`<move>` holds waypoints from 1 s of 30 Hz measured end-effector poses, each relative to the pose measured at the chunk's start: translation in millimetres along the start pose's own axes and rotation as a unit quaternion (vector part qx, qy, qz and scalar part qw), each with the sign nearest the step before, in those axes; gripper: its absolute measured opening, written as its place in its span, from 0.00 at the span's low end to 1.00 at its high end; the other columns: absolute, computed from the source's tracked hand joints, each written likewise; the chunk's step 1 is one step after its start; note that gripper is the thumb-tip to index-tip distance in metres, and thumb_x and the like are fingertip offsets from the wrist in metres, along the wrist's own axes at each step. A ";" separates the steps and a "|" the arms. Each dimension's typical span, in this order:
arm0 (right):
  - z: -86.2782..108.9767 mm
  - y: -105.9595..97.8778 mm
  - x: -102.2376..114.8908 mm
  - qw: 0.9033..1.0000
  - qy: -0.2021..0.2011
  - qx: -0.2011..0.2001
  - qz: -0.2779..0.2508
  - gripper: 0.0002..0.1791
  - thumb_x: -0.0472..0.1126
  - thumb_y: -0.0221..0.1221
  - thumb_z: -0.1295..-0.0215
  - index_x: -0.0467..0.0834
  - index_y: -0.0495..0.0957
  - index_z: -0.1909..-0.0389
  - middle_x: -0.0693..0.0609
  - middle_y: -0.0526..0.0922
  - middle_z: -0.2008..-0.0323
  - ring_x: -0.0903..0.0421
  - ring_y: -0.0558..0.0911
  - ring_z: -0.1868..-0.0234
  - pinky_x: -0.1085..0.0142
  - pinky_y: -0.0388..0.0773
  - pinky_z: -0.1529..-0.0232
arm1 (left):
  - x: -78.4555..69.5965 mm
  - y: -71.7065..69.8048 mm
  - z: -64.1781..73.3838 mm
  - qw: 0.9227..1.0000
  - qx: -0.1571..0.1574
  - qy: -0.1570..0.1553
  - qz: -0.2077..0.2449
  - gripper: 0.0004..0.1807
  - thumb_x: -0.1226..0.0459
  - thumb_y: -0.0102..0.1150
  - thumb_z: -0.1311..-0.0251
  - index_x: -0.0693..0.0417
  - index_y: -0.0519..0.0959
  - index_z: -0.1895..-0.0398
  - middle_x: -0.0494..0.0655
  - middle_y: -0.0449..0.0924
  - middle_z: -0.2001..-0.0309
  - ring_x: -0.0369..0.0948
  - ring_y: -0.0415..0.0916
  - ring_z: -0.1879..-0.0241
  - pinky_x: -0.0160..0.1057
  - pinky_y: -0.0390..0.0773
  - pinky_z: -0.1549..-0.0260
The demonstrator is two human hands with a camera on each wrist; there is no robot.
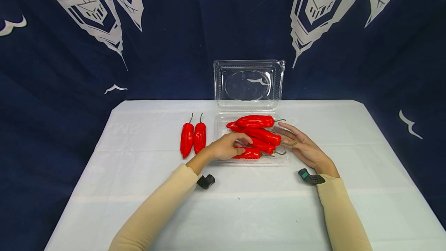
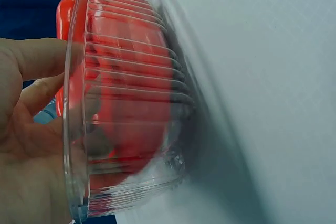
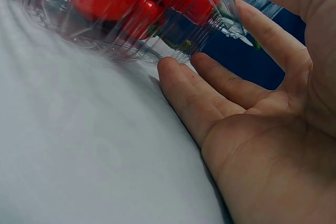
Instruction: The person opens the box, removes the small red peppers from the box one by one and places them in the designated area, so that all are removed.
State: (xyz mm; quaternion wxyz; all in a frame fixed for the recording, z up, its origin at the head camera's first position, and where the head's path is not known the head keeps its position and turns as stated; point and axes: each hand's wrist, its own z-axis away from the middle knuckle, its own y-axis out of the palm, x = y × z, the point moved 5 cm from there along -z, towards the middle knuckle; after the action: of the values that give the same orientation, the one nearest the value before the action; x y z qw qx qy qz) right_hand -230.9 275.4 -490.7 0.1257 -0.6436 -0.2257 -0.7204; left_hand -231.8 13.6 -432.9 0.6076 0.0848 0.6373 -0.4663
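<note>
Several long red chili peppers (image 1: 258,121) with green stems lie side by side in a clear plastic clamshell container (image 1: 216,131), its lid (image 1: 248,104) raised at the back. My left hand (image 1: 224,147) reaches over the left rim and holds the nearest red chili pepper (image 1: 251,153) between thumb and fingers. Through the ribbed wall, the left wrist view shows that chili pepper (image 2: 131,87) and the fingertips, partly blurred. At the container's right side is my right hand (image 1: 306,148), its fingers (image 3: 184,90) extended beside the wall and holding nothing.
Two more red chili peppers (image 1: 186,140) lie left of the container, stems pointing away. A white cloth covers the table (image 1: 265,212). Behind it hangs a dark blue curtain (image 1: 167,69) with white prints. A dark band with a small device (image 1: 311,177) is on each wrist.
</note>
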 end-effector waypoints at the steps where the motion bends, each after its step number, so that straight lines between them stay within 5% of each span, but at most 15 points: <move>1: -0.2 0.2 -0.1 1.000 0.001 -0.001 0.000 0.35 0.34 0.49 0.24 0.49 0.49 0.20 0.43 0.50 0.21 0.63 0.68 0.30 0.72 0.70 0.36 | 0.3 -0.2 0.1 1.000 -0.001 0.000 0.000 0.18 0.73 0.56 0.34 0.58 0.77 0.41 0.53 0.78 0.41 0.48 0.76 0.40 0.39 0.76 0.40; 30: -0.5 -1.8 -1.7 1.000 0.009 -0.012 0.013 0.35 0.35 0.50 0.24 0.51 0.50 0.20 0.42 0.50 0.21 0.63 0.69 0.31 0.72 0.71 0.37 | 0.9 1.3 -1.3 1.000 0.025 -0.002 0.012 0.18 0.74 0.57 0.35 0.55 0.79 0.43 0.49 0.80 0.46 0.44 0.74 0.42 0.39 0.74 0.38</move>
State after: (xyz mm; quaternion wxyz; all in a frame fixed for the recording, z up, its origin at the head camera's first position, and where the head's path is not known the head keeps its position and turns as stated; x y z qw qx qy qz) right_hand -231.9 276.6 -492.7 0.1294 -0.6412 -0.2077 -0.7273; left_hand -232.1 14.8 -434.5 0.6122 0.1071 0.6232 -0.4747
